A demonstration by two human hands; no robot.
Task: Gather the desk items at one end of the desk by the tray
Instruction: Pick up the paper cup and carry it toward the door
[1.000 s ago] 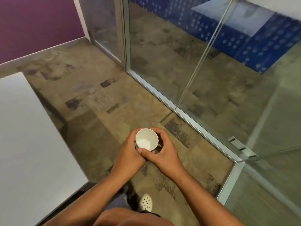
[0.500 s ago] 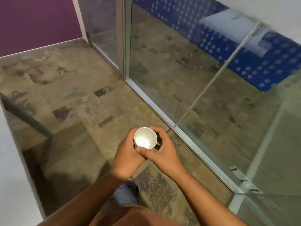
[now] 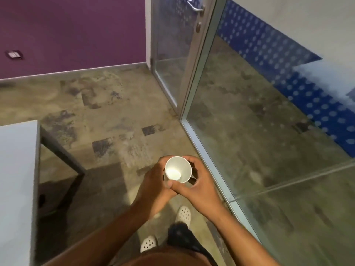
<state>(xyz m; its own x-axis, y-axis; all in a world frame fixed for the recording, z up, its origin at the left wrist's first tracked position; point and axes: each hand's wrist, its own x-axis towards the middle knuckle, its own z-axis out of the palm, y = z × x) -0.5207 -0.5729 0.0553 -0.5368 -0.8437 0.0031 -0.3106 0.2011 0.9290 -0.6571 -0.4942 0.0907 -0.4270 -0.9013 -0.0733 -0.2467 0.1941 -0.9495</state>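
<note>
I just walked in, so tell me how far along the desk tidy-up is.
Nothing visibly gathered yet: no tray shows, and only a bare desk corner is visible. In hand: left hand and right hand grip a white cup over the floor. Left: setting it by the tray.

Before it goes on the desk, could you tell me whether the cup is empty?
Empty: the paper cup, held by both hands, shows a bare white bottom.
</note>
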